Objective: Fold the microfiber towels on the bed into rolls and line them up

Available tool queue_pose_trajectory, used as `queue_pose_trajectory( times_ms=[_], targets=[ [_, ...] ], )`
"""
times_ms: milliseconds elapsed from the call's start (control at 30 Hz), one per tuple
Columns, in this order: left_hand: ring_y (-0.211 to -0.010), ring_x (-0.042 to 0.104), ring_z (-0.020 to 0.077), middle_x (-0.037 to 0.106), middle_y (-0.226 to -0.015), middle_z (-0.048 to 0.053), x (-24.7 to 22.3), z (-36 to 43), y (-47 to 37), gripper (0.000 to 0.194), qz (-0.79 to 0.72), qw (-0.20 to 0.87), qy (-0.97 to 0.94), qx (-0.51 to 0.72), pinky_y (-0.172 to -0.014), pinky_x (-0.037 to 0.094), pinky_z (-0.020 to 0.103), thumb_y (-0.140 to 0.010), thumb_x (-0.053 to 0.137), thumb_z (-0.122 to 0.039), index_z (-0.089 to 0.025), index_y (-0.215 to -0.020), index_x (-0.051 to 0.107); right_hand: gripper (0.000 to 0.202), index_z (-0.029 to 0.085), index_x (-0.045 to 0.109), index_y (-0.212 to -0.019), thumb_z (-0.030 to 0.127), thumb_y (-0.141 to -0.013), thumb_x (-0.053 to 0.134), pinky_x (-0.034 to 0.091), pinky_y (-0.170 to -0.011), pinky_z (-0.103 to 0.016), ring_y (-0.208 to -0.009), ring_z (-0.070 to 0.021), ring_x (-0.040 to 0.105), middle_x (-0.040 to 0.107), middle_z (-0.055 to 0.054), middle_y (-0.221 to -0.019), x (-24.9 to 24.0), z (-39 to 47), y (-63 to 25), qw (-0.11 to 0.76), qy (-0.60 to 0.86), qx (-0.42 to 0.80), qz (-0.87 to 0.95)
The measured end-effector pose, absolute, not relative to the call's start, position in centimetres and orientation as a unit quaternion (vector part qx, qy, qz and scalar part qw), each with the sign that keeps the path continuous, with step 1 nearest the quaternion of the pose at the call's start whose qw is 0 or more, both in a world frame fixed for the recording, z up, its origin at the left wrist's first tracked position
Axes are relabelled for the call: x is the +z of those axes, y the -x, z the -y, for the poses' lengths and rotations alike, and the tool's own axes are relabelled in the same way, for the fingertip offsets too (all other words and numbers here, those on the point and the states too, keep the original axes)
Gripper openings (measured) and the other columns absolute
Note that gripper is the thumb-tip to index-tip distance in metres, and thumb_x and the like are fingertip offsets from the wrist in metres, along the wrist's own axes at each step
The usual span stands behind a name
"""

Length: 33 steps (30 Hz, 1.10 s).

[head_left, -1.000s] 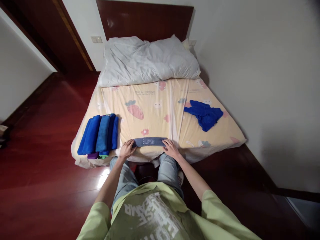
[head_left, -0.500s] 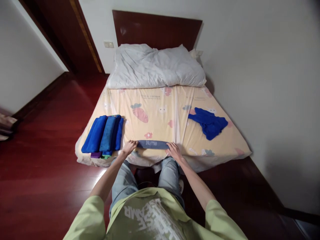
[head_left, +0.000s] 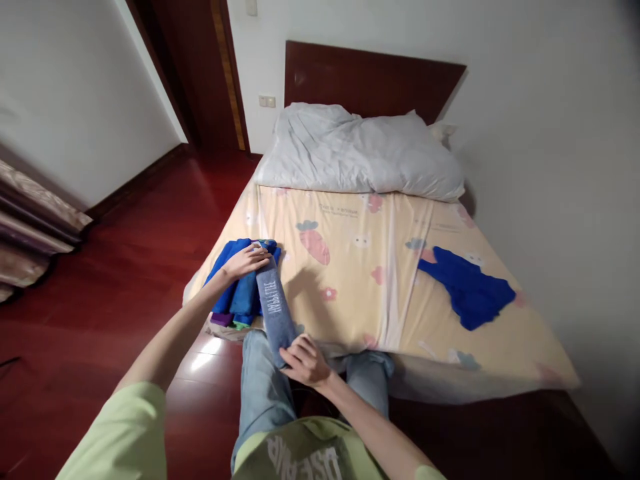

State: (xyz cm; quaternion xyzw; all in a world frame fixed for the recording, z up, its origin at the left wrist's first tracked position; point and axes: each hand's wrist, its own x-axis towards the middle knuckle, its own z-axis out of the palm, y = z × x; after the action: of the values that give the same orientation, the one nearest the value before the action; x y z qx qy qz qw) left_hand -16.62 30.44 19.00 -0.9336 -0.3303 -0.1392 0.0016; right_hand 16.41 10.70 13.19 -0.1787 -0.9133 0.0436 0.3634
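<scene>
A long folded grey-blue towel (head_left: 274, 303) with white lettering is held lengthwise between my two hands, above the bed's front left. My left hand (head_left: 246, 260) is closed on its far end, over the stack of folded towels. My right hand (head_left: 305, 361) grips the near end, close to my knees. Beneath and left of the held towel lie folded blue towels (head_left: 244, 293), with purple and green edges showing at the bottom. A crumpled blue cloth (head_left: 470, 287) rests on the right side of the bed.
The bed (head_left: 350, 293) has a yellow patterned sheet, with a grey-white quilt (head_left: 360, 153) at the dark headboard (head_left: 370, 77). A curtain (head_left: 30, 233) hangs at the left, and a door (head_left: 195, 73) stands behind. A wall runs along the right.
Both hands have lifted the grey-blue towel and turned it from crosswise to lengthwise, moving it left to the folded stack. The view has shifted left.
</scene>
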Motion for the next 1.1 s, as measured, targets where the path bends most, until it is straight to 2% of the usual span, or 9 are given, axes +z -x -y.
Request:
queue_pose_trajectory(
  times_ms=[100, 267, 400, 567, 833, 1000, 1100],
  targets=[
    [-0.124, 0.053, 0.018, 0.064, -0.129, 0.011, 20.1, -33.4, 20.5, 0.025, 0.307, 0.058, 0.943, -0.115, -0.109, 0.038, 0.045, -0.096, 0.042, -0.01, -0.019, -0.113, 0.059, 0.025, 0.016, 0.067, -0.099, 0.036, -0.097, 0.052, 0.04, -0.071, -0.038, -0.079, -0.02, 0.052, 0.06, -0.005, -0.076, 14.0, -12.8, -8.5, 0.366, 0.162, 0.012, 0.917],
    [-0.119, 0.055, 0.0185, 0.065, -0.127, 0.011, 19.1, -37.6, 24.7, 0.023, 0.29, 0.105, 0.948, -0.08, -0.102, 0.041, 0.04, -0.097, 0.043, -0.011, -0.019, -0.108, 0.061, 0.019, 0.019, 0.058, -0.077, 0.02, -0.096, 0.053, 0.031, -0.066, -0.034, -0.074, -0.0178, 0.046, 0.057, -0.003, -0.075, 13.6, -16.3, -0.3, 0.319, 0.188, -0.001, 0.929],
    [-0.116, 0.057, 0.017, 0.066, -0.125, 0.011, 16.9, -40.2, 25.5, 0.024, 0.272, 0.108, 0.953, -0.077, -0.099, 0.043, 0.036, -0.097, 0.042, -0.009, -0.019, -0.108, 0.061, 0.014, 0.02, 0.055, -0.08, 0.02, -0.093, 0.059, 0.031, -0.066, -0.033, -0.076, -0.0178, 0.046, 0.058, -0.002, -0.08, 11.7, -17.5, 3.5, 0.287, 0.205, 0.005, 0.936],
    [-0.119, 0.056, 0.0184, 0.064, -0.129, 0.013, 14.6, -42.0, 25.4, 0.026, 0.243, 0.096, 0.962, -0.079, -0.1, 0.044, 0.038, -0.098, 0.04, -0.01, -0.019, -0.109, 0.062, 0.008, 0.02, 0.057, -0.086, 0.022, -0.092, 0.062, 0.031, -0.067, -0.032, -0.079, -0.0185, 0.048, 0.06, -0.002, -0.082, 9.2, -17.8, 6.9, 0.27, 0.244, 0.029, 0.931],
    [-0.134, 0.047, 0.0178, 0.058, -0.138, 0.014, 13.3, -40.7, 26.1, 0.033, 0.301, 0.067, 0.947, -0.086, -0.109, 0.039, 0.045, -0.097, 0.036, -0.007, -0.018, -0.121, 0.057, 0.011, 0.019, 0.058, -0.093, 0.026, -0.089, 0.065, 0.037, -0.074, -0.035, -0.088, -0.0218, 0.05, 0.061, -0.004, -0.089, 8.5, -17.2, 7.5, 0.24, 0.285, 0.083, 0.924],
    [-0.144, 0.036, 0.021, 0.051, -0.146, 0.013, 18.2, -37.1, 24.5, 0.044, 0.342, 0.092, 0.931, -0.09, -0.115, 0.033, 0.047, -0.095, 0.034, -0.007, -0.017, -0.133, 0.053, 0.021, 0.022, 0.06, -0.102, 0.038, -0.089, 0.063, 0.041, -0.08, -0.036, -0.094, -0.021, 0.053, 0.064, -0.004, -0.102, 10.1, -15.1, 3.8, 0.282, 0.27, 0.138, 0.91],
    [-0.149, 0.024, 0.0255, 0.037, -0.156, 0.011, 21.4, -32.6, 22.9, 0.054, 0.405, 0.112, 0.896, -0.146, -0.115, 0.032, 0.054, -0.095, 0.032, -0.013, -0.018, -0.148, 0.038, 0.021, 0.022, 0.062, -0.103, 0.038, -0.09, 0.06, 0.043, -0.085, -0.035, -0.093, -0.0182, 0.056, 0.065, -0.003, -0.101, 9.7, -14.1, -2.2, 0.337, 0.294, 0.173, 0.877]
  ],
)
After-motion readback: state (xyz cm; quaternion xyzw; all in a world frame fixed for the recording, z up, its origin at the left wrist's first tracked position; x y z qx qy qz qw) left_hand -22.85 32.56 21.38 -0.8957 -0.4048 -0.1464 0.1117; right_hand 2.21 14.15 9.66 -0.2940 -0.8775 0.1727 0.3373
